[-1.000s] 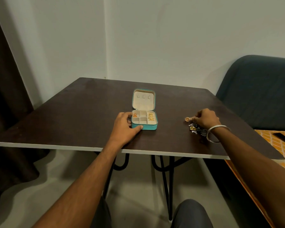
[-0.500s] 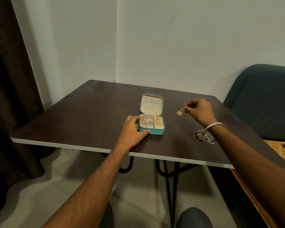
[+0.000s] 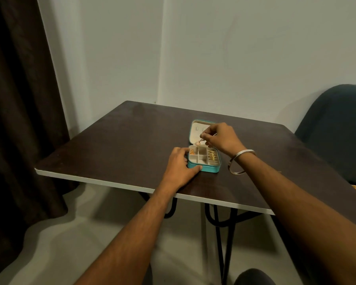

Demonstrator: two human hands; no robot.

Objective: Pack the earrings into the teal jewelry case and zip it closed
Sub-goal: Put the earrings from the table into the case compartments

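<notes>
Earring point(image 3: 197, 143), lifted from the worktop, now hangs over the case point(image 3: 203, 161) in your right fingers point(image 3: 207, 136); left hand point(image 3: 181, 166) grips the case.

Dark table point(image 3: 119, 140), pale wall point(image 3: 234, 58), brown curtain point(image 3: 19, 99).

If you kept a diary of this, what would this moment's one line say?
right hand: pinches earring above open teal case | left hand: grips case's left end | lid up, unzipped

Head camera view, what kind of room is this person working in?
Probably a plain room in a home, not a workshop: a dark table on black metal legs set in a bare white corner, a dark curtain on the left, and a padded teal chair alongside.
</notes>
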